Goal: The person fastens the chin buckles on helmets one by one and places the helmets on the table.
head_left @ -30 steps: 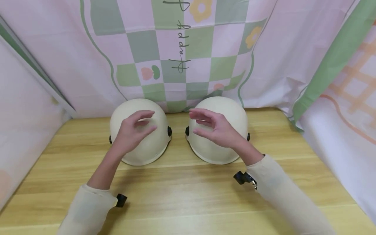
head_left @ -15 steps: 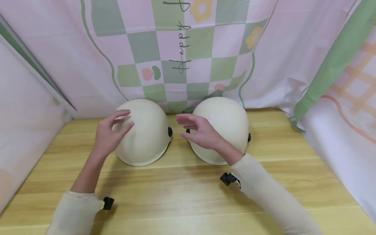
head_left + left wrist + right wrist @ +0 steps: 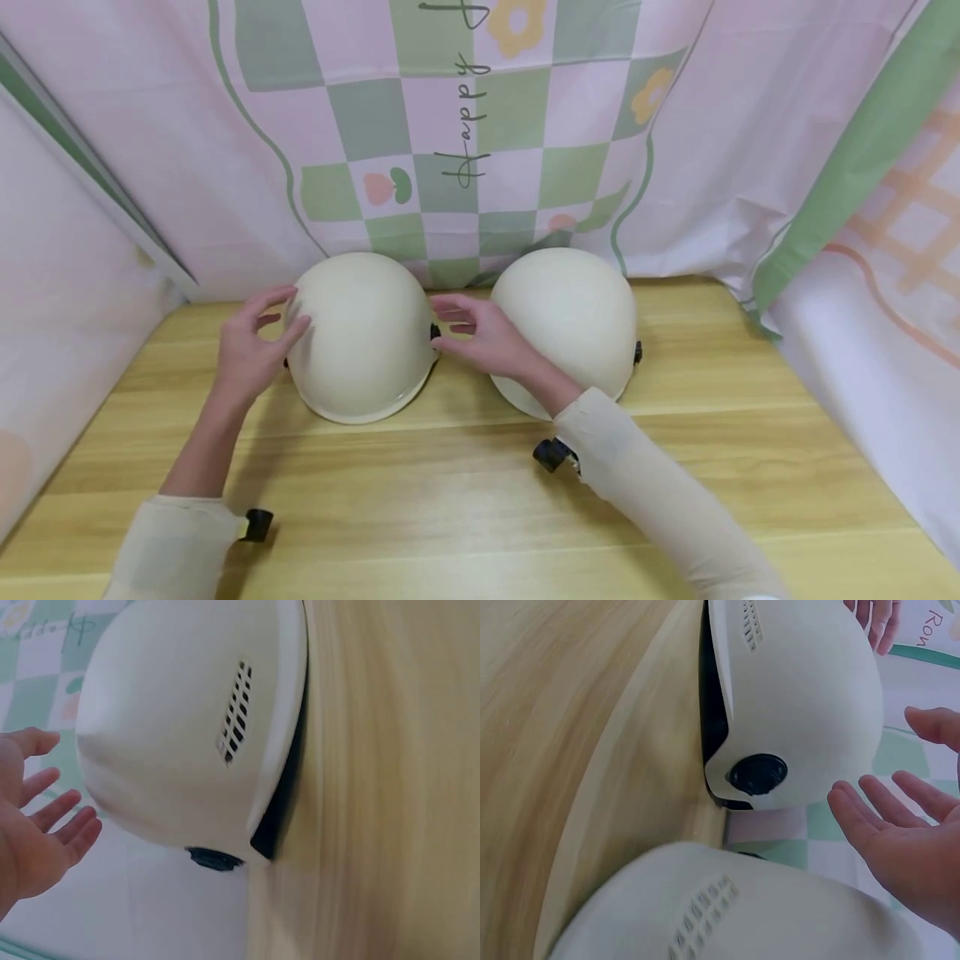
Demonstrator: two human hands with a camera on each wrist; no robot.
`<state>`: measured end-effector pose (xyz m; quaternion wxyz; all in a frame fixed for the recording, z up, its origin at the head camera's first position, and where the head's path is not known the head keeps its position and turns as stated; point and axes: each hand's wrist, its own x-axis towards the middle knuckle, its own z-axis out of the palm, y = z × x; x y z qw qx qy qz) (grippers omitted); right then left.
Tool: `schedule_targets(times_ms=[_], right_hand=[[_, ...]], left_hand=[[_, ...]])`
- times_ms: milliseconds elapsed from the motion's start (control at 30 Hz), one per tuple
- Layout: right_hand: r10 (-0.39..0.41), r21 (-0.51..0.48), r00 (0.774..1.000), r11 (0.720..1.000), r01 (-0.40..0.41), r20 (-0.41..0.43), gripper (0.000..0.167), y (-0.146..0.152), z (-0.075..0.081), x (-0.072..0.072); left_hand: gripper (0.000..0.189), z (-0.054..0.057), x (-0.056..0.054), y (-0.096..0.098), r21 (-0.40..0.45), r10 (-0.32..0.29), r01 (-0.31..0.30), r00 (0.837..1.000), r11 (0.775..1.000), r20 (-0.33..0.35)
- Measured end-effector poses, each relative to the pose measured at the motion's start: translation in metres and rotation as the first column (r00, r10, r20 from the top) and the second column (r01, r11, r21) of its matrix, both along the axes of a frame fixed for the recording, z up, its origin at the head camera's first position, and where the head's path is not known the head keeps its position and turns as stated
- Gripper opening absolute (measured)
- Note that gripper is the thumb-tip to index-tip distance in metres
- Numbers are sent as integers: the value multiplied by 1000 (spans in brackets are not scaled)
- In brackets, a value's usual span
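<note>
On the wooden table, two cream helmets with three black knobs, possibly four, the view being partly blocked; above it, two hands, two sleeves, two wrist cameras.

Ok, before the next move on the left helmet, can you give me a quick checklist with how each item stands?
1. Left helmet standing dome-up on the table: ok.
2. Hands on opposite sides of it: ok; left hand at its left, right hand at its right.
3. Fingers gripping it: not ok; both hands are open.
4. Fingers touching it: cannot tell; they overlap its edges in view, but contact is unclear.
5. Gap between it and the right helmet: ok; table shows between them.
6. Right arm clear of the right helmet: cannot tell; it crosses in front in the head view.
</note>
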<state>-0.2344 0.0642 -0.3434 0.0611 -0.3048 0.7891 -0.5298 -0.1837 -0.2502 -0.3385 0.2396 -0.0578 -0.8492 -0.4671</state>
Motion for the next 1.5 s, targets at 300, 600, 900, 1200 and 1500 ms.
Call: schedule_targets(times_ms=[300, 600, 900, 1200, 1500], right_hand=[[-6, 3, 999, 1000, 6, 52, 61, -15, -9, -9], [-40, 41, 996, 999, 36, 83, 87, -28, -15, -15], [-68, 123, 995, 991, 58, 78, 109, -36, -23, -20], [-114, 154, 984, 984, 92, 138, 122, -40, -31, -26], [-99, 86, 964, 993, 80, 247, 124, -38, -35, -30]], left_hand=[[48, -11, -3, -14, -53, 20, -16, 998, 998, 64], [63, -21, -9, -19, -168, -45, 65, 991, 984, 123], [70, -24, -8, -20, -156, -54, 87, 978, 984, 202], [76, -26, -8, -25, -11, -162, 175, 934, 985, 319], [91, -29, -9, -33, 117, -291, 266, 873, 957, 392]])
